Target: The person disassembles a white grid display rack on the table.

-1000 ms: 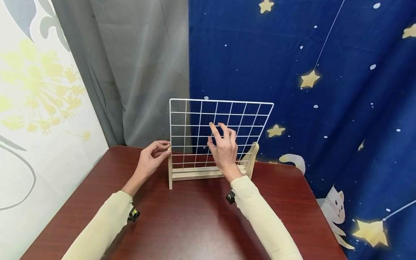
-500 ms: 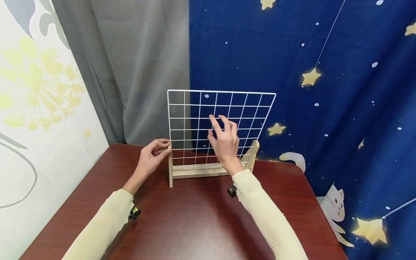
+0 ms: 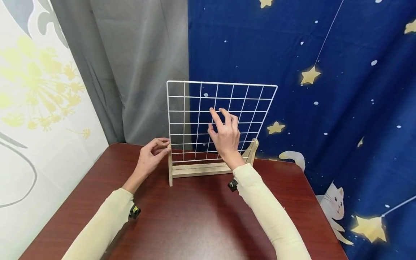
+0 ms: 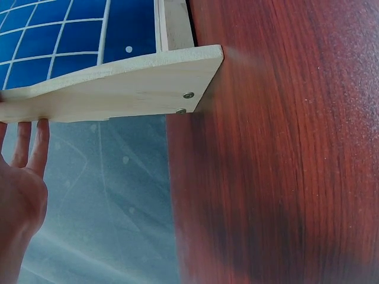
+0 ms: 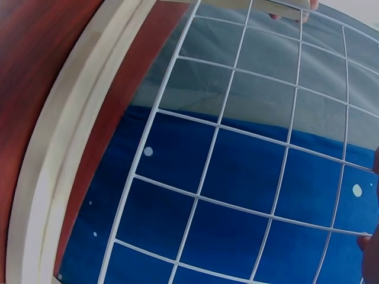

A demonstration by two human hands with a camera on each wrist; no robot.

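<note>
A white wire grid panel (image 3: 221, 83) stands upright above a pale wooden stand (image 3: 198, 170). My right hand (image 3: 227, 135) grips the grid's wires near its middle, fingers bent at the mesh; in the right wrist view only bits of that hand show at the right edge. There, a gap shows between the grid's bottom wire (image 5: 157, 110) and the stand's wooden rail (image 5: 53, 160). My left hand (image 3: 149, 155) pinches the top of the stand's left side piece (image 3: 170, 169). The left wrist view shows that side piece (image 4: 130, 92) with two screws, fingers (image 4: 40, 145) against its edge.
The stand rests on a dark red wooden table (image 3: 188, 216), near its back edge. Behind hang a grey curtain (image 3: 146, 72) and a blue star-patterned curtain (image 3: 253, 43). A white patterned cloth (image 3: 48, 119) hangs at the left.
My right hand has moved up with the grid, whose bottom wire has risen off the stand's rail. My left hand has kept its hold on the side piece, and the stand has stayed in place.
</note>
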